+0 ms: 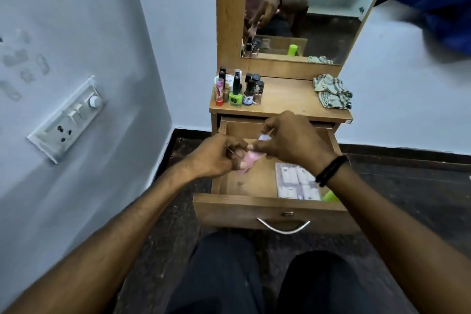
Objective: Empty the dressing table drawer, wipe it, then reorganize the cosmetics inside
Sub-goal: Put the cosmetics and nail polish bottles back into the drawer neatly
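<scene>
the drawer [244,183] of the dressing table [288,99] is pulled right out and mostly bare wood, so by the look of it the job is somewhere in the middle. a cluster of cosmetics bottles [239,89] stands on the left of the tabletop, and a crumpled checked cloth [332,92] lies on the right of it. whether the wiping is done cannot be told from this; the cloth is up there, not in a hand. inside the drawer, along the right side, lie a clear packet [297,181] of white pieces and something bright green [330,196] tucked in the front right corner, half hidden behind the right wrist. so either these two are left to come out or they are the first things put back - i would not swear to which. both hands hang over the back half of the drawer and share one small pink item [248,160]: the left hand [219,155] has its fingers curled round the lower part, and the right hand [290,140] pinches the upper end with fingertips, a pale scrap showing just above. what the item is exactly is too blurred to say. most of the bottles are yet to be arranged inside. nothing blocks the drawer but the person's own knees below its front - the mirror [318,20] above and a switchboard [68,120] on the left wall are well apart from the work.
</scene>
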